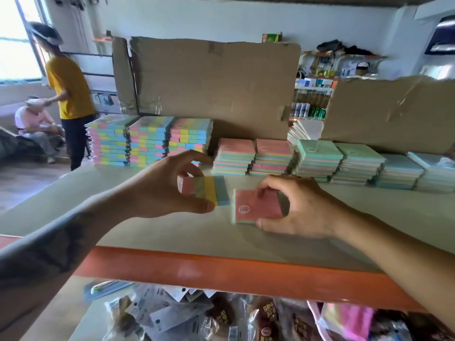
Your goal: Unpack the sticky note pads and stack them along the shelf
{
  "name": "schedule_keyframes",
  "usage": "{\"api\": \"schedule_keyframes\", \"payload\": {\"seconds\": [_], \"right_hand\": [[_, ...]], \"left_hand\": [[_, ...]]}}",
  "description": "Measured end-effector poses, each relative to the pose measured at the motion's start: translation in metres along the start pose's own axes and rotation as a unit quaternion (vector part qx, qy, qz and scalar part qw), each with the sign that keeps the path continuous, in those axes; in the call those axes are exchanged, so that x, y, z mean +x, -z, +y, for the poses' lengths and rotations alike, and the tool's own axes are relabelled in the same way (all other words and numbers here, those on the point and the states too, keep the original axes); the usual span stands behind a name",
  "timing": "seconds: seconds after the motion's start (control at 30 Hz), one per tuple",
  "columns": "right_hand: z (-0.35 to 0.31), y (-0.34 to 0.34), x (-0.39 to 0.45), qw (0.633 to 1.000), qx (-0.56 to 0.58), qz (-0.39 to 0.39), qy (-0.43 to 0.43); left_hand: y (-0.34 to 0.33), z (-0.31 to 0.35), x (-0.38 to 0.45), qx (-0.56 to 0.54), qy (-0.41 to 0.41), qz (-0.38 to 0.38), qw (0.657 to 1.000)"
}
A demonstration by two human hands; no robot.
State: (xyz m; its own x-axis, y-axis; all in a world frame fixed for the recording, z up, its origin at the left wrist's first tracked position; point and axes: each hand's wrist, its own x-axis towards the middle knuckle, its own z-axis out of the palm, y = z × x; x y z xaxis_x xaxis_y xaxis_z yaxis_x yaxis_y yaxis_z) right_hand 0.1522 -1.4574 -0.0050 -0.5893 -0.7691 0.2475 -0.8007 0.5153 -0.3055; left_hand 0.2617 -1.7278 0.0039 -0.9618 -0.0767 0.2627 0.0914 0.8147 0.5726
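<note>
Head view. Left hand (157,190): pinches striped pad (204,190) (pink, green, yellow, blue bands) between thumb and fingers, held above shelf (147,232). Right hand (295,207): grips pink-topped pad (256,205), just beside striped pad, low over shelf; contact with shelf unclear. Striped stacks (147,141) at shelf rear left; pink-topped stacks (253,156) centre; green-topped stacks (339,163) right. Cardboard sheet (209,80) upright behind stacks.

My shelf (147,232) has a pale top and an orange front edge (221,271). On it at the back stand 3 striped pad stacks (147,141), pink-topped stacks (253,156), green-topped stacks (339,161) and cardboard sheets (209,82).
</note>
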Motion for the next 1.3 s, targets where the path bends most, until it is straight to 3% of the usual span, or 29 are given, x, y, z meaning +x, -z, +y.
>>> {"api": "schedule_keyframes", "payload": {"seconds": [0.1, 0.23, 0.7, 1.17, 1.3], "right_hand": [[-0.005, 0.003, 0.000, 1.000, 0.008, -0.011, 0.005], [-0.024, 0.012, 0.004, 0.994, 0.073, 0.049, 0.061], [-0.056, -0.005, 0.040, 0.990, 0.111, -0.044, 0.076], [-0.148, -0.035, 0.132, 0.985, 0.134, -0.013, 0.108], [-0.163, -0.028, 0.164, 0.979, 0.173, 0.019, 0.108]], "left_hand": [[0.002, 0.008, 0.000, -0.003, -0.013, 0.013, 1.000], [0.004, 0.019, -0.003, 0.005, -0.026, 0.024, 0.999], [0.019, 0.012, -0.032, -0.001, -0.030, 0.007, 1.000], [0.119, -0.081, -0.050, -0.008, -0.035, 0.039, 0.999], [0.140, -0.130, -0.063, -0.001, 0.037, 0.044, 0.998]]}}
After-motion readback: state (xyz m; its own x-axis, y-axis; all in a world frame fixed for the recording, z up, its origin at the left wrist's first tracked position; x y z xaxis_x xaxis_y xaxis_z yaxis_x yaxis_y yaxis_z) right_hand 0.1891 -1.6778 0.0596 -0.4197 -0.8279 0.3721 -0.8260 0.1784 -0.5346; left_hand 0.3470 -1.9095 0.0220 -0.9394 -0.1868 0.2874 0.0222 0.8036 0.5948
